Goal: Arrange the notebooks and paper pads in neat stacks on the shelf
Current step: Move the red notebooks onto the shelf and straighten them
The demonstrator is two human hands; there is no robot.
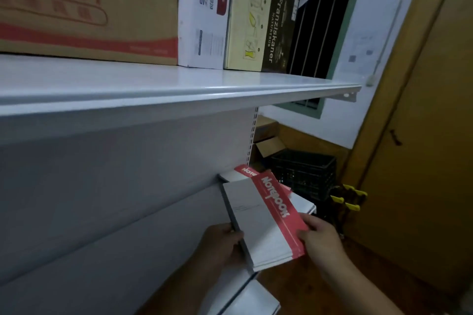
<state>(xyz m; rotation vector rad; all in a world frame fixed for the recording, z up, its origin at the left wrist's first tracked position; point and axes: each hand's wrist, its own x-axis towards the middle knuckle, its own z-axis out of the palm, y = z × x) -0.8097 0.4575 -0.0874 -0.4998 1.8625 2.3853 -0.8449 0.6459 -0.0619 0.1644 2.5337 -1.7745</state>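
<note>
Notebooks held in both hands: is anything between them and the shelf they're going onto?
Nothing visible blocks them. The left hand and right hand grip the held notebooks just in front of the lower shelf. Another red-banded notebook lies at the back of it, and the held ones would land on or beside that one.

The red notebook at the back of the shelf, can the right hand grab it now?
Probably not yet. The right hand is gripping the held notebooks, which also cover part of the back notebook. Once it lets go, the way looks free.
</note>
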